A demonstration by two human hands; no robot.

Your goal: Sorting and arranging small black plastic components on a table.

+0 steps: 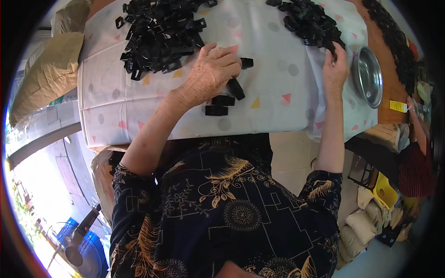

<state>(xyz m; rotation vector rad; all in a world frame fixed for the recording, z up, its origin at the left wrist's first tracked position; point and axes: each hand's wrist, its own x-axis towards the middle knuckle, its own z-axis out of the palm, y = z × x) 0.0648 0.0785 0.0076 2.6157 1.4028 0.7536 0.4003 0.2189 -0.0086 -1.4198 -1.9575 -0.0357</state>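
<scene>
Curled loosely, not clenched: fingers (227,58) of the left hand (211,74) pressing down on small black plastic clip pieces (234,88), one piece poking out past the fingertips, another under the palm edge. Lying just below the wrist, two more of the same, side by side on the white cloth dotted with grey circles and coloured triangles (273,106). Over on the right hand (334,69), fingers pinched narrow at the near edge of a second black heap (310,21); whether a piece sits between them, cannot tell. Piled within easy reach above the left hand, the big heap of black clips (160,32). Parked beside the right wrist on the bare worktop (387,95), a round steel bowl (368,76), seemingly for taking pieces.
</scene>
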